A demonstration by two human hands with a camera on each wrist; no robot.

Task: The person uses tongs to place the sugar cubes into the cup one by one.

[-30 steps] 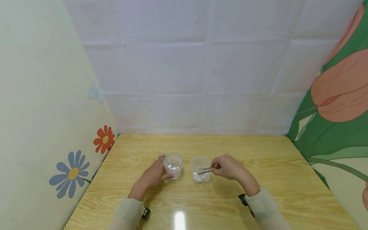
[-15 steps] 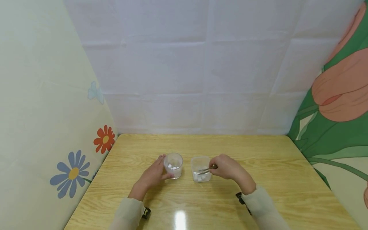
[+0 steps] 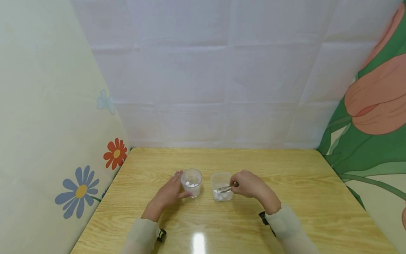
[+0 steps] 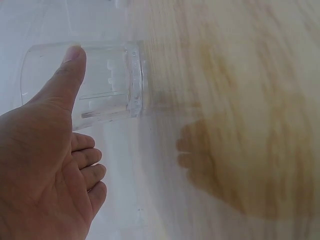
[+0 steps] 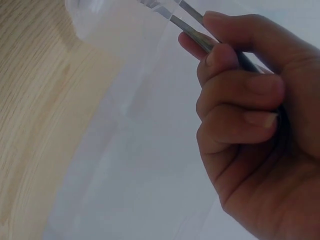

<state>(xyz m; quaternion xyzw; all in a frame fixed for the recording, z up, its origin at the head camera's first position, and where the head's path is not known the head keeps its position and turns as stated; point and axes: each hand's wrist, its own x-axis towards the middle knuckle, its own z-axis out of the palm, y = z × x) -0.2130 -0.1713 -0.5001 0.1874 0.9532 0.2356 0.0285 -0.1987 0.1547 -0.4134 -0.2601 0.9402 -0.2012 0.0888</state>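
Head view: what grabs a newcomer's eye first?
Probably the big pink tulip print at the right edge, then the blue flower and red flower at left. Next, mid-table, the left hand steadying a clear glass and the right hand gripping metal tongs that reach into a clear tub. Both vessels contain white pieces.

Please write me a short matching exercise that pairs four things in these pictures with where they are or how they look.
1. glass
2. tub
3. tongs
4. table

A. gripped in the right hand
B. wood-grained, yellowish
C. touched by the left hand
D. squarish, with the tool's tips inside

Pairs: 1-C, 2-D, 3-A, 4-B.
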